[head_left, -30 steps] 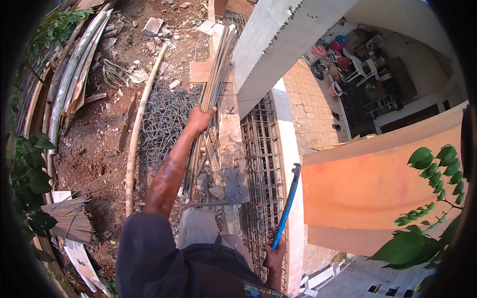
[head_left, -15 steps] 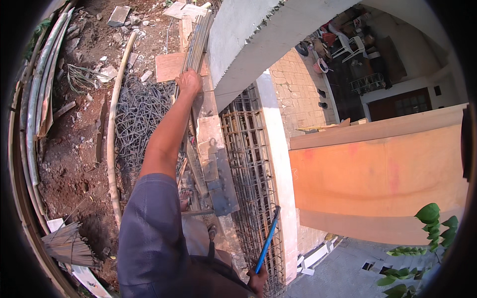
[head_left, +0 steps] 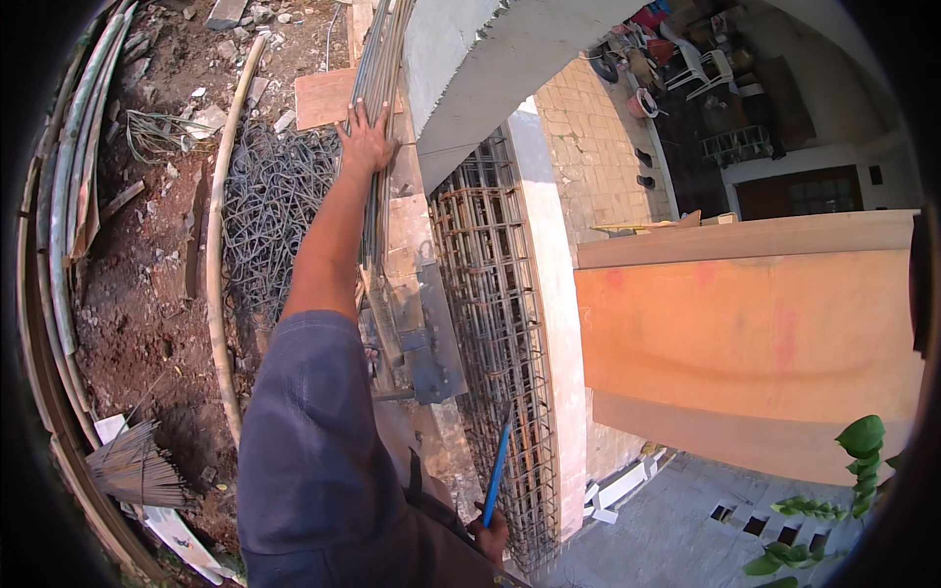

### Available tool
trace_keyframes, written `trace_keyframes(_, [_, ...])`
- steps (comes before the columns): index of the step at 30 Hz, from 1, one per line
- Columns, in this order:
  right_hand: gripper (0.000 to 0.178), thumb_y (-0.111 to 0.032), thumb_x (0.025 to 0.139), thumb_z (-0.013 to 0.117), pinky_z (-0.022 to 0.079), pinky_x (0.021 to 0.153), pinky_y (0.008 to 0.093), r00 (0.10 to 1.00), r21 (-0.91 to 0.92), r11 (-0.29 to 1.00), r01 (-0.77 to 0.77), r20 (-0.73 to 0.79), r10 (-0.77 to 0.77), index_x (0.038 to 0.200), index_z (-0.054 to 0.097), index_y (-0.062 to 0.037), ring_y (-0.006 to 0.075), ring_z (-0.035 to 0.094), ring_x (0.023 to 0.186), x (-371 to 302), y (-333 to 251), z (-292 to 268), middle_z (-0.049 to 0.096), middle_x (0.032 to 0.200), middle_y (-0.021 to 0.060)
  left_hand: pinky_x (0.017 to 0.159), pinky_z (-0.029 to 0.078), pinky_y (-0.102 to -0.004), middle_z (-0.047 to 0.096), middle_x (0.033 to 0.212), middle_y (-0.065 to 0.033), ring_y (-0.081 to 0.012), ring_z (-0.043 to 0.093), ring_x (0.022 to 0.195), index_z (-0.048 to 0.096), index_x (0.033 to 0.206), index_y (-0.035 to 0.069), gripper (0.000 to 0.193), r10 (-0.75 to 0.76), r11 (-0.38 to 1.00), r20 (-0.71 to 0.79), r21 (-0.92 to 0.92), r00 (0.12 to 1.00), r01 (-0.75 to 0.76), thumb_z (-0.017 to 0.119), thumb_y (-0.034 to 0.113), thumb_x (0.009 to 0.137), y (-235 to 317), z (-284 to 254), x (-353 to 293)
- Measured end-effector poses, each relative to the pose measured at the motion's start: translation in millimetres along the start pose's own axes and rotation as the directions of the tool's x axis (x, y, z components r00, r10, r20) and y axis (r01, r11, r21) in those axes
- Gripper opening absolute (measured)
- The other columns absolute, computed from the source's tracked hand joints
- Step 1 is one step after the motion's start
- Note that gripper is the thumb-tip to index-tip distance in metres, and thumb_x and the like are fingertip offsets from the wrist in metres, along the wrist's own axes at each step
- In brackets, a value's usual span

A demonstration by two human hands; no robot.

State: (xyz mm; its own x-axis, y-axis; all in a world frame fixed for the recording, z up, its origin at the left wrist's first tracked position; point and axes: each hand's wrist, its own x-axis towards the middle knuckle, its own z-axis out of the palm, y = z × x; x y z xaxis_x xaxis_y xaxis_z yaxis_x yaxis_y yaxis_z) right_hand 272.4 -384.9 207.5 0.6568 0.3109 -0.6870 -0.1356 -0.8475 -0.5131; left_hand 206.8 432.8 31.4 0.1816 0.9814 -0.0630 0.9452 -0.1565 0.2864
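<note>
My left hand [head_left: 368, 147] reaches forward with its fingers spread, lying flat on a bundle of thin steel rods [head_left: 380, 69]. The rods lie lengthwise along a board. Low in the view, my right hand [head_left: 489, 534] is closed round a long blue bar [head_left: 498, 465] with a dark narrow tip. That bar slants over a long cage of tied reinforcing steel [head_left: 490, 284], which runs beside a pale concrete edge. A metal plate with a bending fixture [head_left: 436, 338] sits on the boards between my left arm and the cage.
A heap of bent steel stirrups [head_left: 274, 216] lies left of my arm, beside a bamboo pole [head_left: 218, 245]. A grey concrete beam [head_left: 461, 88] stands close at the right. Orange plywood panels [head_left: 725, 343] are farther right. Broken rubble covers the soil.
My left hand has gone from gripping the rods to lying spread on them. The rod bundle has slid nearer, and my right hand has shifted left with the blue bar.
</note>
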Motion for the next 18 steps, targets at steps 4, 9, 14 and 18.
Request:
trace_keyframes(4, [0.054, -0.012, 0.076, 0.068, 0.054, 0.072, 0.0351, 1.0, -0.113, 0.994, -0.008, -0.027, 0.005, 0.127, 0.074, 0.005, 0.0186, 0.068, 0.074, 2.3, 0.3, -2.2, 0.07, 0.079, 0.0086, 0.12, 0.016, -0.0844, 0.002, 0.18, -0.0278, -0.048, 0.002, 0.166, 0.011, 0.176, 0.028, 0.123, -0.131, 0.991, 0.066, -0.013, 0.989, 0.132, 0.082, 0.061, 0.081, 17.7, -18.9, -36.6])
trace_keyframes(9, [0.059, -0.016, 0.076, 0.065, 0.049, 0.068, 0.0326, 0.999, -0.064, 0.997, -0.035, 0.025, 0.037, 0.131, 0.074, 0.0037, 0.0158, 0.061, 0.071, 15.6, 17.4, -3.1, 0.066, 0.079, 0.0054, 0.116, 0.033, -0.0796, 0.003, 0.177, -0.0316, -0.0526, 0.013, 0.163, 0.003, 0.176, 0.028, 0.138, -0.231, 0.933, 0.159, -0.245, 0.96, 0.265, 0.091, 0.052, 0.072, 8.5, -24.2, -94.7])
trace_keyframes(14, [0.058, -0.014, 0.078, 0.065, 0.046, 0.067, 0.0318, 0.998, -0.145, 0.989, -0.014, 0.055, 0.022, 0.132, 0.073, 0.0057, 0.0148, 0.057, 0.069, 30.3, -6.9, 11.0, 0.064, 0.079, 0.0042, 0.113, 0.049, -0.0583, 0.039, 0.152, -0.0391, -0.0554, 0.049, 0.138, 0.006, 0.175, 0.017, 0.133, -0.271, 0.893, 0.159, -0.328, 0.949, 0.309, 0.088, 0.035, 0.072, 2.9, -29.8, -110.4])
trace_keyframes(18, [0.055, -0.009, 0.08, 0.065, 0.046, 0.067, 0.0323, 0.986, -0.195, 0.975, 0.11, 0.147, -0.082, 0.133, 0.073, 0.002, 0.014, 0.058, 0.071, 63.2, 42.5, 10.2, 0.065, 0.08, 0.0044, 0.112, 0.051, -0.0571, 0.046, 0.148, -0.0388, -0.0558, 0.057, 0.133, 0.009, 0.174, 0.015, 0.127, -0.211, 0.886, 0.152, -0.387, 0.966, 0.255, 0.084, 0.028, 0.072, -7.4, -28.9, -100.1])
